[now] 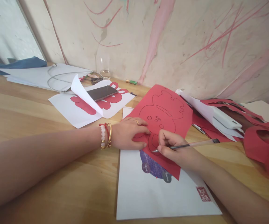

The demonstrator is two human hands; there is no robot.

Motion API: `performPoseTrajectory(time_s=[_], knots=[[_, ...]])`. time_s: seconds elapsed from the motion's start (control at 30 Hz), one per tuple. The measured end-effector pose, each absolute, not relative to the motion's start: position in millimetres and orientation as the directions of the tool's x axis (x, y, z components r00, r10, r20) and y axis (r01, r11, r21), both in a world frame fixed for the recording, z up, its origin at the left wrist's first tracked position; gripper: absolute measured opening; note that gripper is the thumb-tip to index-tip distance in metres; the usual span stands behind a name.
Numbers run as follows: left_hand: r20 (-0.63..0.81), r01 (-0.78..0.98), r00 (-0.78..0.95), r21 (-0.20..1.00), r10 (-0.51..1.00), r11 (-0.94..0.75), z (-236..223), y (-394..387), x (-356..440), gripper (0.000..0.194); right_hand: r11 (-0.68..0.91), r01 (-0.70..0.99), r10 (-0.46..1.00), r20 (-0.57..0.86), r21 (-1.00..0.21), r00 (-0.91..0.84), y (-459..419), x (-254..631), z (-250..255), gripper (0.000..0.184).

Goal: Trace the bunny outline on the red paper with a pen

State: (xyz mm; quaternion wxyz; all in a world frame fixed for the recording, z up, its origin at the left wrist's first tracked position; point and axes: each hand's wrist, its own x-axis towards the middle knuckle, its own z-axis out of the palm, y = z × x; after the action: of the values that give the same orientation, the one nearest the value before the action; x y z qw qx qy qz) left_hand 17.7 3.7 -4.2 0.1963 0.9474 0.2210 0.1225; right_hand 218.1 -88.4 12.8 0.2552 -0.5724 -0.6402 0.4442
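Observation:
My right hand point(172, 144) grips a pen point(183, 145) with its tip on a sheet of red paper point(167, 112). Black lines on that sheet form a rabbit-like animal drawn upside down from where I look, with one ear outline by the pen tip. Fingers spread, my left hand point(129, 133) lies flat on the sheet's left edge. Beneath the red paper is a white book or pad point(136, 193) with a purple round picture and a red seal mark. Part of the drawing is hidden by both hands.
At the left, a phone point(103, 92) rests on white paper with a red rabbit figure. Behind it stand a glass point(105, 73) and a coiled cable point(52, 79). A green battery-like tube point(131, 82) lies by the wall. Cut red paper scraps point(260, 140) and a white device point(226, 118) are at right.

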Motion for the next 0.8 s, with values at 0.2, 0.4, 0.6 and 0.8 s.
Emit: performPoseTrajectory(time_s=[0.2,0.4,0.6,0.8], knots=[[0.144,0.375,0.870,0.427,0.471,-0.823,-4.6,3.8,17.5,0.039,-0.081,0.509,0.957,-0.210,-0.857,-0.201,-88.9,217.3,13.9,0.022],[0.133,0.369,0.880,0.413,0.457,-0.832,-4.1,4.7,17.2,0.040,-0.053,0.439,0.980,-0.132,-0.897,-0.150,-85.7,219.9,11.6,0.022],[0.070,0.377,0.903,0.341,0.424,-0.861,1.7,5.3,15.6,0.042,-0.056,0.370,0.997,-0.070,-0.928,-0.024,-83.9,217.9,7.8,0.022],[0.122,0.433,0.884,0.151,0.451,-0.889,6.4,9.7,14.9,0.042,-0.117,0.288,0.993,-0.108,-0.951,0.046,-92.5,211.1,12.5,0.026]])
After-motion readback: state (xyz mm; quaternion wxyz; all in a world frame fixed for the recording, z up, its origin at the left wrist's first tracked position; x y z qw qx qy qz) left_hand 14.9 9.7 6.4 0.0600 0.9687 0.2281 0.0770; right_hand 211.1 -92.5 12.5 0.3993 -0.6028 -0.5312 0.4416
